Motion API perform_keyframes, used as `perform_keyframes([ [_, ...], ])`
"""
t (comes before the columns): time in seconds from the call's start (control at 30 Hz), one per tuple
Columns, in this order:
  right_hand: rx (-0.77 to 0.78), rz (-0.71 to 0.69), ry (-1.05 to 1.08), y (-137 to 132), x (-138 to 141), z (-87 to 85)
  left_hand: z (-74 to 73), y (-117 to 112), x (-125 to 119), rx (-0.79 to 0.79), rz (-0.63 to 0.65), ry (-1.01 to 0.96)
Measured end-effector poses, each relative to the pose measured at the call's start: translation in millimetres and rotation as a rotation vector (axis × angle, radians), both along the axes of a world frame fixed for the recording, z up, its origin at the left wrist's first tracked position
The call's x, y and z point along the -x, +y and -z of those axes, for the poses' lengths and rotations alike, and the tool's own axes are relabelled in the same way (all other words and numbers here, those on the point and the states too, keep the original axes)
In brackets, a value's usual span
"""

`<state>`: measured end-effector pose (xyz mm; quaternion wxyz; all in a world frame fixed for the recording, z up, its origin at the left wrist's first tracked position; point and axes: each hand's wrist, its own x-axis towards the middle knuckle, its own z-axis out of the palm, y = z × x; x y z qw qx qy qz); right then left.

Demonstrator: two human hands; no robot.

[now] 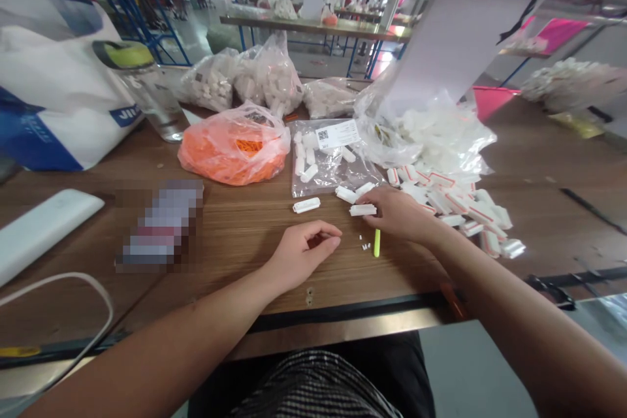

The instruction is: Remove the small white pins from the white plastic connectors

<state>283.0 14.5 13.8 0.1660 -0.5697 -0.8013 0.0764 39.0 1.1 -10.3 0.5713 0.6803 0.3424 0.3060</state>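
My left hand [304,253] hovers low over the brown table, loosely curled, with a gap between thumb and forefinger and nothing seen in it. In front of it lies a single white plastic piece [306,205]. My right hand [398,210] has its fingers on another white plastic piece [363,210], partly hiding them behind it. More white pieces [346,194] lie just beyond. Below my right hand are a small yellow-green stick [377,243] and several tiny white bits [365,247]. A heap of white pieces with red-orange edging [453,202] spreads to the right.
A clear labelled bag [326,166] of white parts lies ahead, beside an orange-filled bag [230,150]. More filled bags [269,78] line the back. To the left are a blurred-out phone [164,225], a water bottle [154,101], a white device [46,228] and its cable [100,284].
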Motion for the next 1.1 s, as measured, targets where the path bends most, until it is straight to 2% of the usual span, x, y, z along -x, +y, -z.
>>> perform_keyframes([
  [0.07, 0.053, 0.038, 0.058, 0.3, 4.0, -2.3, 0.3, 0.4, 0.1, -0.023, -0.014, 0.010],
  [0.13, 0.164, 0.060, 0.219, -3.7, 4.9, -9.2, 0.5, 0.7, 0.5, -0.071, -0.085, 0.022],
  [0.23, 0.312, 0.006, 0.486, -14.6, 12.4, -21.4, -1.0, 0.6, 2.2, -0.138, -0.197, 0.037],
  [0.33, 0.380, -0.118, 0.565, -23.9, 30.6, -27.3, -5.2, 0.0, 4.3, -0.250, -0.120, 0.034],
  [0.43, 0.436, -0.212, 0.559, -27.3, 47.4, -24.6, -9.7, 1.2, 5.9, -0.381, -0.028, 0.072],
  [0.53, 0.372, -0.163, 0.564, -28.4, 47.2, -17.3, -13.1, 4.0, 8.8, -0.396, -0.031, 0.181],
  [0.67, 0.128, 0.036, 0.429, -25.3, 17.0, -13.2, -18.6, 3.0, 18.1, -0.407, -0.010, 0.462],
  [0.77, -0.022, 0.283, 0.262, -4.5, -12.3, -20.6, -20.5, -1.5, 27.1, -0.431, 0.024, 0.583],
  [0.87, -0.147, 0.495, 0.253, 38.5, -33.6, -35.1, -17.0, -4.9, 34.1, -0.424, 0.031, 0.539],
  [1.0, -0.150, 0.634, 0.177, 105.2, -49.1, -50.9, -9.8, -4.5, 38.5, -0.404, 0.007, 0.478],
  [1.1, -0.128, 0.667, 0.041, 139.7, -57.3, -51.6, -7.8, -1.4, 38.8, -0.399, 0.017, 0.464],
])
